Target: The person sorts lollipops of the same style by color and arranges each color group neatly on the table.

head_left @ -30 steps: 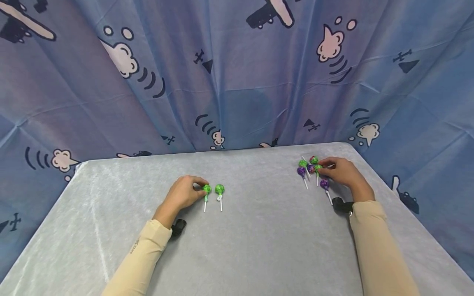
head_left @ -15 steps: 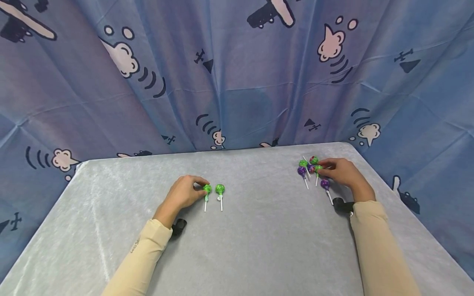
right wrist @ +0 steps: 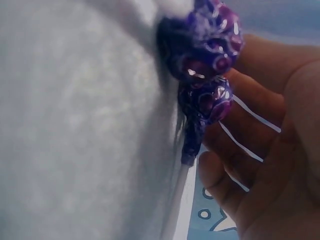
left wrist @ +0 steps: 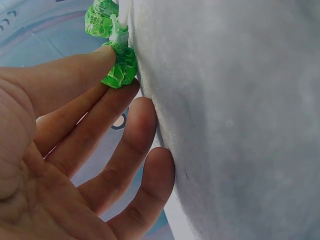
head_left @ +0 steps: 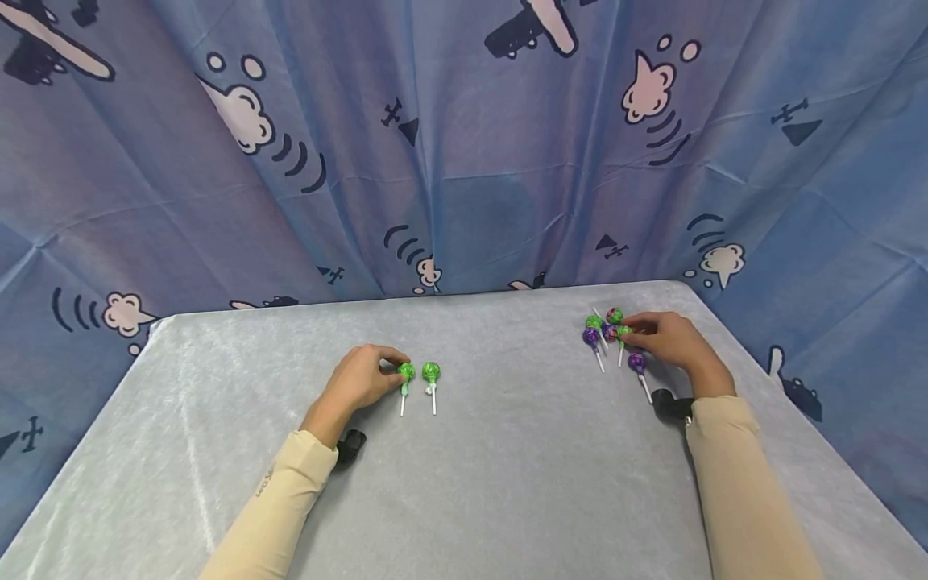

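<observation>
My left hand (head_left: pixel 362 377) pinches a green-wrapped lollipop (left wrist: pixel 122 70) between thumb and fingers, its white stick lying toward me on the table. Just right of it lies a second green lollipop (head_left: pixel 431 372). At the far right, my right hand (head_left: pixel 670 338) has thumb and forefinger around the head of a green lollipop (head_left: pixel 623 331) at the edge of a small cluster. Purple lollipops (right wrist: pixel 200 45) fill the foreground of the right wrist view and hide those fingertips. One purple lollipop (head_left: pixel 637 362) lies below the right hand, apart from the cluster.
The cluster also holds a purple lollipop (head_left: pixel 590 336), another green one (head_left: pixel 594 321) and a red-and-green one (head_left: pixel 615 315). They lie near the back right of the grey cloth-covered table (head_left: pixel 507 451). A patterned blue curtain (head_left: pixel 464 161) hangs behind the table.
</observation>
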`<action>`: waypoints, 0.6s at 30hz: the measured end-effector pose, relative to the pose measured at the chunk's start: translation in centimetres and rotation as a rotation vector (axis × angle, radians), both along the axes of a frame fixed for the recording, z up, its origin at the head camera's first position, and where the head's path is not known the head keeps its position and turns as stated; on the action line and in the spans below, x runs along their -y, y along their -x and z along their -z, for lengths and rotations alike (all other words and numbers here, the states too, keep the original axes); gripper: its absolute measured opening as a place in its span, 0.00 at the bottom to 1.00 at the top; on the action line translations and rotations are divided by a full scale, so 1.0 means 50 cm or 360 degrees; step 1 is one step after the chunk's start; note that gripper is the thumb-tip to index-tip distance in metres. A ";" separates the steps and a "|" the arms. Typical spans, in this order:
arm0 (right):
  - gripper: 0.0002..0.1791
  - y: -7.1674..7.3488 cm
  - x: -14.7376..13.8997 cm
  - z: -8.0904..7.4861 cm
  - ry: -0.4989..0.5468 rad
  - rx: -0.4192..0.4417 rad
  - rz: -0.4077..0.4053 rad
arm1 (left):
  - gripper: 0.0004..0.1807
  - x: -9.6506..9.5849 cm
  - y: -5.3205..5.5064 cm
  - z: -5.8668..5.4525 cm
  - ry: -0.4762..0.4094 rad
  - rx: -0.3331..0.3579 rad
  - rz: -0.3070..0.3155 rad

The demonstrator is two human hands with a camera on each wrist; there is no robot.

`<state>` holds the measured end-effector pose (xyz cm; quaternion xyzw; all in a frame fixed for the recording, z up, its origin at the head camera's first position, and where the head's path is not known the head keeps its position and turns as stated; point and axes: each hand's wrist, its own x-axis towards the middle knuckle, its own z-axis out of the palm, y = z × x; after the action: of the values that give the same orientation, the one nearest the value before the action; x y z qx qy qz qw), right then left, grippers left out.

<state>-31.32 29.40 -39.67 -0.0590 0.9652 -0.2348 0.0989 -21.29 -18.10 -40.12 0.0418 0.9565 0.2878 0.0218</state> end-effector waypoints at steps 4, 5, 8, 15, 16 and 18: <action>0.30 0.001 -0.001 0.000 0.0002 -0.0008 -0.0005 | 0.14 -0.001 -0.001 -0.001 0.0000 -0.0001 -0.0007; 0.30 0.001 -0.002 0.000 0.0001 -0.0012 -0.0006 | 0.14 -0.001 -0.001 -0.001 0.0001 -0.0001 -0.0007; 0.30 0.001 -0.005 -0.003 0.0004 -0.0039 -0.0003 | 0.15 -0.001 0.000 -0.001 0.0003 0.0001 -0.0011; 0.31 -0.006 -0.004 -0.016 0.0032 -0.0068 0.0014 | 0.15 -0.002 0.000 0.000 0.0008 0.0017 -0.0023; 0.31 -0.006 -0.004 -0.017 0.0033 -0.0065 0.0012 | 0.15 -0.002 0.000 0.000 0.0009 0.0017 -0.0024; 0.32 -0.007 -0.002 -0.021 0.0038 -0.0057 0.0012 | 0.15 -0.001 0.000 0.001 0.0010 0.0015 -0.0024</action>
<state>-30.95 29.51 -38.62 -0.0609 0.9642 -0.2455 0.0801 -21.29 -18.05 -40.14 0.0332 0.9576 0.2852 0.0243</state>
